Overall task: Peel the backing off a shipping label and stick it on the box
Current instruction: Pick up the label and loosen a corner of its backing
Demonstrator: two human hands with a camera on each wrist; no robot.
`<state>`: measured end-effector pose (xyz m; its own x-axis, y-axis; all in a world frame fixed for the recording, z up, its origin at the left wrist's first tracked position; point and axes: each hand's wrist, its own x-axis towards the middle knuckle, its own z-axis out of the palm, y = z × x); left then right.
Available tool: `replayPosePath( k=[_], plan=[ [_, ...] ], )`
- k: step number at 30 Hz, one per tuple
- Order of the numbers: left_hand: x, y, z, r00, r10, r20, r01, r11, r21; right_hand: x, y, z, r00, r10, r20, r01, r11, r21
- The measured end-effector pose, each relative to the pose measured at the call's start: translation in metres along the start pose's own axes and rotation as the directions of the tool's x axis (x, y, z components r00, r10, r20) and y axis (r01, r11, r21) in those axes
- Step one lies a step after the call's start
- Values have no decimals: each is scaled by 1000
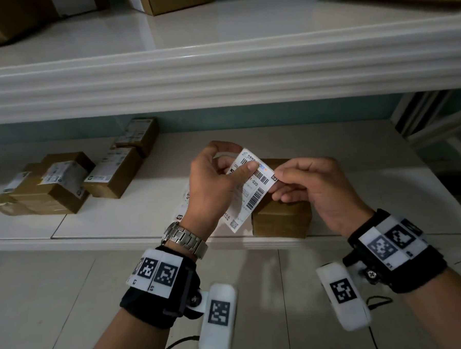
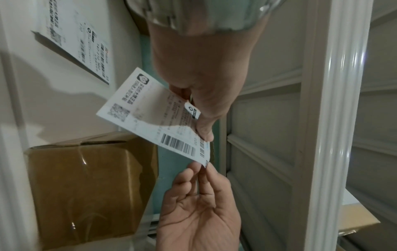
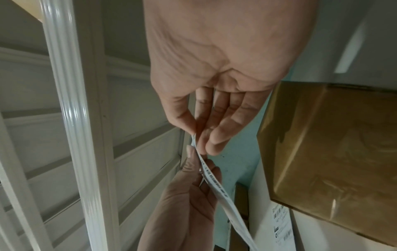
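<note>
We see the shipping label [image 1: 247, 189] held up in the middle of the head view, above the near edge of the white shelf [image 1: 146, 218], tilted so its printed face with barcodes looks toward us. Its lower left part is hidden behind the left hand [image 1: 214, 186], and whether the backing has begun to part from it we cannot tell; in the left wrist view a small printed corner stands out near the thumb, but the layers are hard to separate. In the right wrist view the label shows only edge-on as a thin strip. The left hand grasps the label, thumb pressed across the printed face and fingers curled behind it. The right hand [image 1: 312, 186] pinches the label's right corner between thumb and fingertips, its other fingers loosely curled. The box [image 1: 282, 219], brown and wrapped in glossy tape, sits on the shelf directly below and behind the label, its top mostly covered by the label and the right hand. More printed labels [image 1: 184, 203] lie on the shelf behind the left hand, largely hidden. At the left of the frame a cluster of labelled brown parcels [image 1: 64, 180] rests on the shelf. Cardboard boxes [image 1: 177, 1] on the upper shelf are cut off by the top edge. A metal watch [image 1: 184, 239] sits on the left wrist.
</note>
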<state>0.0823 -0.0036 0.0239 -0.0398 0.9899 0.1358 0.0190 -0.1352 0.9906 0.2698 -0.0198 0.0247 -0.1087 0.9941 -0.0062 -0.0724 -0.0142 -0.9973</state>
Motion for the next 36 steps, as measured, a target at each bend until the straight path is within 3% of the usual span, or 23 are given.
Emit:
replayPosePath(
  k=[11, 36],
  plan=[
    [16, -5, 5, 995, 78, 65, -81, 996, 48, 0, -4, -6, 1000, 15, 19, -15, 1000, -8],
    [18, -2, 2, 990, 85, 114, -104, 979, 174, 4, -3, -10, 997, -77, 22, 79, 991, -111]
  ],
)
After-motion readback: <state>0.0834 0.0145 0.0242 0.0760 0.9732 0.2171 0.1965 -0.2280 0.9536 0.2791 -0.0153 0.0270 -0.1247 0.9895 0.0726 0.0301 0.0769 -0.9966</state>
